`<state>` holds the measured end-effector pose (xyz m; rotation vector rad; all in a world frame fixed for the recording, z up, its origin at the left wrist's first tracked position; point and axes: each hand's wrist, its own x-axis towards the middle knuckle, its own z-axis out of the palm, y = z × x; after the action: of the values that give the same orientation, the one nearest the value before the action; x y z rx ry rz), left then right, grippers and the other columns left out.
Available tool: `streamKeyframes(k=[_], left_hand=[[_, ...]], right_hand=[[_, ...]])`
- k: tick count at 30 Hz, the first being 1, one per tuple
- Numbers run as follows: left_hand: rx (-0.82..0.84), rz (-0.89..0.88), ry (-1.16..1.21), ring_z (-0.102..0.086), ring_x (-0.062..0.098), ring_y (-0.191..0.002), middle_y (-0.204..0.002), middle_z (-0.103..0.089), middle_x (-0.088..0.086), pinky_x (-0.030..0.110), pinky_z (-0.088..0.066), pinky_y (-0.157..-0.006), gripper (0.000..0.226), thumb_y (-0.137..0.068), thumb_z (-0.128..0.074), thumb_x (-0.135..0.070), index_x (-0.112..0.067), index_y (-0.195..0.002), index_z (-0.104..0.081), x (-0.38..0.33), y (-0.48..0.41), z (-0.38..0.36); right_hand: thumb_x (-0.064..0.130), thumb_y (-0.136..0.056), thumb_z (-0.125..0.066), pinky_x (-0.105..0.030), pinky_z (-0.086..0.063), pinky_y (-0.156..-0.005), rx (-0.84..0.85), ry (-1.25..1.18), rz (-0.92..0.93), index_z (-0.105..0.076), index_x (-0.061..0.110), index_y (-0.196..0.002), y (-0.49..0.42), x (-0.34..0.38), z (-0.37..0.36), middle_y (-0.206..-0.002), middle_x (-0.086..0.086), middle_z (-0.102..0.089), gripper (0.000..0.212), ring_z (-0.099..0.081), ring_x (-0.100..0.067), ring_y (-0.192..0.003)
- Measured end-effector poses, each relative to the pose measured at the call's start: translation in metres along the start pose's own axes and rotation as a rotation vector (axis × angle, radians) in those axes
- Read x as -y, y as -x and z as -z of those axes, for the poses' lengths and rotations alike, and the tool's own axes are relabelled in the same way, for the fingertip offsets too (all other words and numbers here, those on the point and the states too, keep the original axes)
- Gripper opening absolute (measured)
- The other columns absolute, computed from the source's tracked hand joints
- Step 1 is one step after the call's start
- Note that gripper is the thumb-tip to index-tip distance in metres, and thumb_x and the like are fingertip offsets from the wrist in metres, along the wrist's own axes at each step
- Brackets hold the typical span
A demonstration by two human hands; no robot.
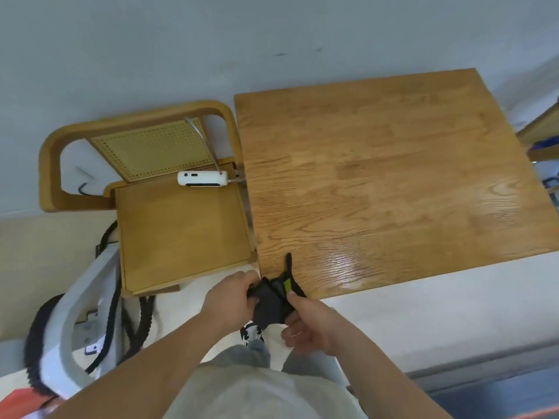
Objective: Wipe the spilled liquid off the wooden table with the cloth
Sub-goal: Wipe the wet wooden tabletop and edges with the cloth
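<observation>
Left hand (231, 293) and right hand (311, 325), forearms extended, both pinching dark cloth (270, 300) held between them at near corner of wooden table (393, 182).

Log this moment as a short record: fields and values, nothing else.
table: wooden table, bare top, a glossy patch near its front edge, wet or glare I cannot tell
cloth: dark cloth, held at the table's front left corner
left hand: left hand grips the cloth's left side
right hand: right hand pinches its right side
chair: wooden chair left of table, white device on its seat
</observation>
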<state>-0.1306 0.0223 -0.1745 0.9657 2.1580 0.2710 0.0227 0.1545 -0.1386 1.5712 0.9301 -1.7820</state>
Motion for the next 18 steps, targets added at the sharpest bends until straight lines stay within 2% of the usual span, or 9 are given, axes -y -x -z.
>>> streamKeyframes(k=[3,6,8,10,12,14,16,18], left_hand=[[-0.193,-0.014,0.098,-0.061,0.02,-0.101,-0.112,-0.063,-0.009,0.036,-0.054,-0.079,0.03,-0.091,-0.063,-0.02,-0.036,-0.116,-0.058,-0.004,-0.014,0.014],[-0.37,0.155,0.389,-0.058,0.017,-0.096,-0.108,-0.056,-0.01,0.036,-0.054,-0.083,0.03,-0.091,-0.062,-0.014,-0.032,-0.115,-0.059,-0.017,-0.028,0.018],[-0.364,0.289,0.574,-0.057,0.018,-0.102,-0.116,-0.053,-0.006,0.036,-0.053,-0.089,0.037,-0.089,-0.064,-0.012,-0.026,-0.123,-0.057,-0.023,-0.035,0.013],[-0.349,0.458,0.797,-0.061,0.023,-0.108,-0.122,-0.057,0.003,0.037,-0.055,-0.091,0.045,-0.085,-0.071,-0.017,-0.017,-0.127,-0.055,-0.024,-0.04,0.004],[-0.331,0.631,0.919,-0.063,0.025,-0.103,-0.119,-0.058,0.006,0.035,-0.057,-0.082,0.052,-0.083,-0.077,-0.034,-0.014,-0.125,-0.054,-0.025,-0.042,-0.007],[-0.234,0.709,0.934,-0.064,0.021,-0.094,-0.108,-0.063,0.003,0.032,-0.055,-0.076,0.046,-0.088,-0.07,-0.048,-0.015,-0.117,-0.058,-0.033,-0.047,-0.011],[-0.148,0.721,1.012,-0.063,0.019,-0.093,-0.102,-0.066,0.001,0.035,-0.055,-0.086,0.036,-0.099,-0.055,-0.045,-0.014,-0.118,-0.063,-0.043,-0.057,-0.013],[-0.139,0.705,1.021,-0.064,0.021,-0.101,-0.109,-0.067,0.002,0.04,-0.053,-0.098,0.035,-0.104,-0.046,-0.039,-0.016,-0.126,-0.061,-0.05,-0.071,-0.009]], right_hand=[[0.048,-0.1,-0.055,-0.033,-0.053,-0.065,-0.174,0.114,0.227,-0.067,-0.001,-0.113,0.014,0.026,0.017,-0.088,-0.021,-0.077,0.052,-0.067,-0.026,-0.071],[0.036,-0.098,-0.061,-0.038,-0.058,-0.078,-0.402,0.197,0.479,-0.072,0.008,-0.1,0.025,0.052,0.019,-0.089,-0.008,-0.075,0.03,-0.071,-0.026,-0.083],[0.036,-0.098,-0.061,-0.039,-0.057,-0.084,-0.446,0.303,0.542,-0.072,0.02,-0.093,0.028,0.065,0.019,-0.093,-0.001,-0.074,0.02,-0.069,-0.021,-0.091],[0.032,-0.099,-0.062,-0.039,-0.057,-0.087,-0.413,0.351,0.558,-0.073,0.021,-0.094,0.027,0.08,0.019,-0.094,0.001,-0.074,0.016,-0.068,-0.018,-0.093],[0.029,-0.098,-0.064,-0.037,-0.055,-0.092,-0.396,0.443,0.609,-0.072,0.02,-0.103,0.018,0.101,0.024,-0.102,0.004,-0.072,0.014,-0.067,-0.016,-0.098],[0.027,-0.095,-0.065,-0.03,-0.051,-0.092,-0.421,0.634,0.683,-0.067,0.02,-0.121,0.005,0.127,0.031,-0.12,0.002,-0.066,0.027,-0.062,-0.015,-0.106],[0.028,-0.092,-0.066,-0.032,-0.049,-0.097,-0.463,0.895,0.754,-0.058,0.022,-0.138,-0.006,0.157,0.037,-0.139,0.0,-0.053,0.048,-0.057,-0.02,-0.118],[0.029,-0.09,-0.068,-0.038,-0.042,-0.11,-0.507,1.178,0.801,-0.044,0.027,-0.151,-0.014,0.19,0.041,-0.156,-0.003,-0.035,0.066,-0.039,-0.026,-0.141]])
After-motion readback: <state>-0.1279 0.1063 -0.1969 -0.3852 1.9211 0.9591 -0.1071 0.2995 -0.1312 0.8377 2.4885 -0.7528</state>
